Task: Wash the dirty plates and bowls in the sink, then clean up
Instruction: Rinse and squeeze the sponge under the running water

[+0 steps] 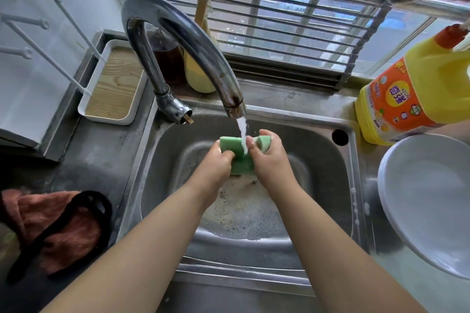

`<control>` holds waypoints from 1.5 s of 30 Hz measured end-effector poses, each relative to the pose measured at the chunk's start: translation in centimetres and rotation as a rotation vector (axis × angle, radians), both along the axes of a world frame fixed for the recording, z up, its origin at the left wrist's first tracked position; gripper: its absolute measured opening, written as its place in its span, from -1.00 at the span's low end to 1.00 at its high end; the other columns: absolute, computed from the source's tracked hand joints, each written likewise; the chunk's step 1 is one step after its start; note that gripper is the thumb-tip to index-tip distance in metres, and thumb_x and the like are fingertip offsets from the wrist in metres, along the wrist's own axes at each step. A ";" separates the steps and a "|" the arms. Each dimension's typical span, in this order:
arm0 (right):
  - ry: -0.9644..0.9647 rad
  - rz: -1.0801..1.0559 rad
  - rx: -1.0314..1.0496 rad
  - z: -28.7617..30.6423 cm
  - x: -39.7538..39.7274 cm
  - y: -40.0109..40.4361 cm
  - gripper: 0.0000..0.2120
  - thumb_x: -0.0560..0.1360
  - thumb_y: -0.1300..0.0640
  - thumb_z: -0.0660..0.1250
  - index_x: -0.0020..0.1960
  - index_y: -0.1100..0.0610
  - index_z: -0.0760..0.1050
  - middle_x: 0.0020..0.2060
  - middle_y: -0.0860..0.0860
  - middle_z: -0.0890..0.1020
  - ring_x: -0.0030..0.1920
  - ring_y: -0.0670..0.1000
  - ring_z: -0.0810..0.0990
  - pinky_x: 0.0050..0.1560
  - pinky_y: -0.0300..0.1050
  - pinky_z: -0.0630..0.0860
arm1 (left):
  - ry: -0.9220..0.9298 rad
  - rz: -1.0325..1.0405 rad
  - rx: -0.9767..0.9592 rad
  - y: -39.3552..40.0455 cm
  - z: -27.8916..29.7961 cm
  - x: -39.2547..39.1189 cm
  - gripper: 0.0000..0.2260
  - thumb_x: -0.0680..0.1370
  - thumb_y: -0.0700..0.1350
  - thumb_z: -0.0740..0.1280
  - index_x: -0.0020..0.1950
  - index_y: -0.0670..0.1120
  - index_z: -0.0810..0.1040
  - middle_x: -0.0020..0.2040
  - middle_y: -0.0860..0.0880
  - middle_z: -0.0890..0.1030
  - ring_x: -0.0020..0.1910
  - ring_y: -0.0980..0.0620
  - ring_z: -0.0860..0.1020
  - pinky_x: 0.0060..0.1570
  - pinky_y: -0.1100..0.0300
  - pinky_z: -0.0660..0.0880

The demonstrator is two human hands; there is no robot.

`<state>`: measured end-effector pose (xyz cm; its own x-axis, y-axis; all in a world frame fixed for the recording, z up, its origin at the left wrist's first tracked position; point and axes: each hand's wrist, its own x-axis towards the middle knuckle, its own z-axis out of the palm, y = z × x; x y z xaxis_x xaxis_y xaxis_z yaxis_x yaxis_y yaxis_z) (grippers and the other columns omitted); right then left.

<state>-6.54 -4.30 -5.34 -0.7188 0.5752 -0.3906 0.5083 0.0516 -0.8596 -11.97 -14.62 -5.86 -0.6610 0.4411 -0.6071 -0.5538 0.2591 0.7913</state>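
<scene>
A green sponge (232,146) is held over the steel sink (328,185) under the running tap (178,40). My left hand (216,168) grips its left end and my right hand (270,160) grips its right end, bending it between them. Water falls onto the sponge's middle. Foamy, dirty water lies on the sink's bottom below. White plates (429,198) are stacked on the counter to the right of the sink.
A yellow detergent bottle (407,99) stands at the back right. At the left lie an orange cloth with a black strap (56,226) and a white tray with a wooden base (114,84). A window grille runs behind the tap.
</scene>
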 end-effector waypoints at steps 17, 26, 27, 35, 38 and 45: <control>0.179 -0.230 -1.050 0.1 -1.1 -2.7 -0.81 0.54 0.02 0.29 -0.11 0.14 0.54 -0.25 0.10 0.65 -0.26 0.05 0.64 -0.19 -0.04 0.58 | 0.585 -0.022 -0.399 -2.1 0.8 0.4 -0.69 0.36 -0.18 0.44 0.00 -0.06 0.38 0.03 -0.01 0.30 0.06 -0.06 0.37 0.11 0.08 0.41; 0.069 -0.238 -0.942 1.2 -2.6 -2.8 -0.80 0.46 0.24 0.39 -0.30 0.14 0.44 -0.43 0.05 0.47 -0.48 0.00 0.48 -0.39 -0.09 0.45 | 0.507 -0.035 -0.233 -3.9 1.1 1.4 -0.72 0.41 -0.17 0.50 0.03 -0.07 0.48 -0.06 0.19 0.41 -0.07 0.24 0.42 -0.06 0.41 0.38; 0.028 -0.270 -0.877 0.8 -2.7 -2.6 -0.80 0.46 0.28 0.37 -0.29 0.14 0.43 -0.43 0.05 0.44 -0.48 0.00 0.44 -0.39 -0.09 0.39 | 0.504 -0.047 -0.225 -4.0 1.0 1.4 -0.72 0.41 -0.11 0.50 0.03 -0.06 0.49 -0.05 0.18 0.42 -0.05 0.24 0.43 -0.04 0.38 0.39; -0.081 -0.317 -0.626 -0.6 -2.9 -1.9 -0.73 0.54 0.30 0.15 -0.32 0.14 0.34 -0.49 0.06 0.34 -0.48 0.00 0.35 -0.44 -0.23 0.32 | 0.473 -0.142 -0.203 -3.2 0.5 1.1 -0.93 0.58 -0.10 0.29 -0.09 -0.06 0.51 -0.20 0.03 0.55 -0.19 0.06 0.52 -0.16 0.18 0.47; -0.114 -0.329 -0.497 -0.7 -2.2 -1.2 -0.87 0.40 0.32 0.18 -0.29 0.16 0.39 -0.38 0.15 0.40 -0.37 0.08 0.43 -0.37 -0.10 0.39 | 0.622 -0.274 -0.249 -1.9 0.5 1.1 -0.87 0.60 -0.12 0.24 -0.03 -0.14 0.53 -0.13 -0.06 0.55 -0.14 -0.03 0.53 -0.11 0.12 0.46; -0.078 -0.325 -0.573 0.0 1.9 2.2 -0.93 0.48 0.19 0.40 -0.17 0.14 0.55 -0.37 0.08 0.62 -0.42 0.01 0.59 -0.41 -0.21 0.50 | 1.036 -0.613 -0.342 1.3 0.1 0.8 -0.73 0.59 -0.02 0.13 0.02 -0.16 0.52 0.00 -0.15 0.54 0.00 -0.16 0.49 0.01 -0.08 0.45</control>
<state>-4.62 -2.11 -5.30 -0.5008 0.4440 -0.7430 0.4824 -0.5696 -0.6655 -11.19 -13.35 -5.78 -0.6377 0.7672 -0.0687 0.5728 0.5320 0.6236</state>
